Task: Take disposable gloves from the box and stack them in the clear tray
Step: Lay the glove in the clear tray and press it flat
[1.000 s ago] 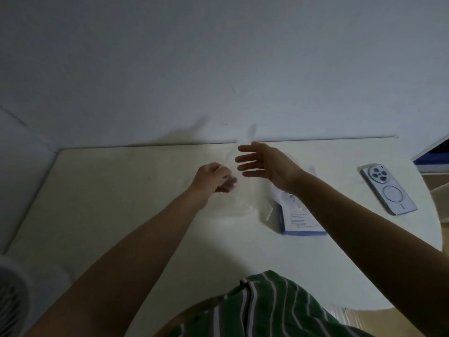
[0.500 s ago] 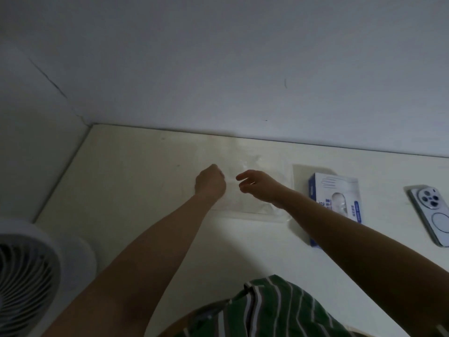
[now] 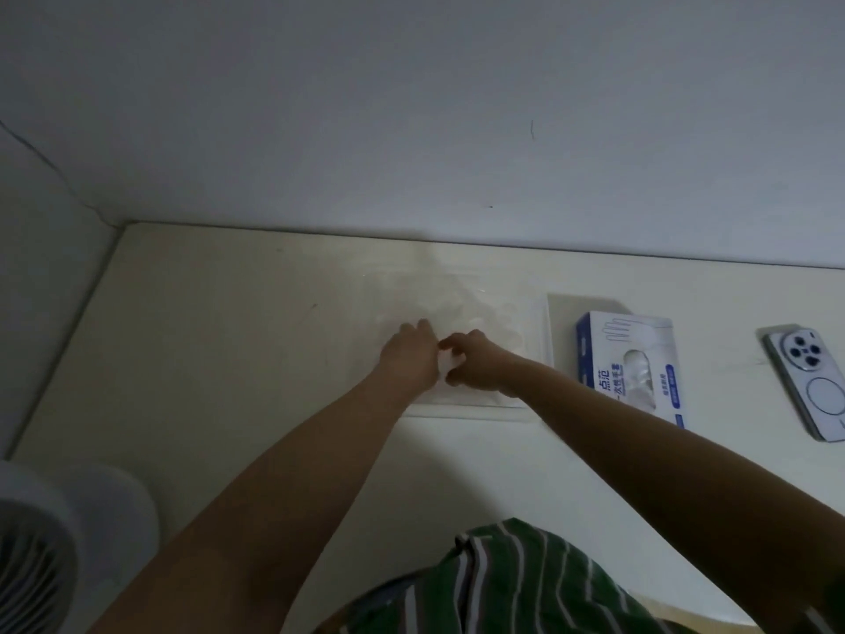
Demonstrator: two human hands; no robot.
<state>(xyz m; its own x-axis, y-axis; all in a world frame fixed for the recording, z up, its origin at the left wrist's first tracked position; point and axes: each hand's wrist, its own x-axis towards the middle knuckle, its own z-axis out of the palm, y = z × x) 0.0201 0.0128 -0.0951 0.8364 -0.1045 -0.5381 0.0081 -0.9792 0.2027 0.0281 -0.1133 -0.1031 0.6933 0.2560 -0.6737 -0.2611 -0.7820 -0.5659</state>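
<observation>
The glove, a thin pale film, shows in the small gap between the two hands, low over the near part of the clear tray. The right hand has its fingers curled in and pinches the film. The left hand is knuckles-up with its fingers tucked under, touching the film. I cannot tell whether it grips. A second ago both hands were up in the air, the right one spread wide and the film hanging from the left. Now they have come down together into the tray. So, to my eye, this glove is being laid down and pressed flat, and letting go is what remains. Farther in the tray lies more faint, crumpled film, probably gloves already placed. Just right of the tray sits the glove box, then a phone well right. A fan stands near left, off the desk.
</observation>
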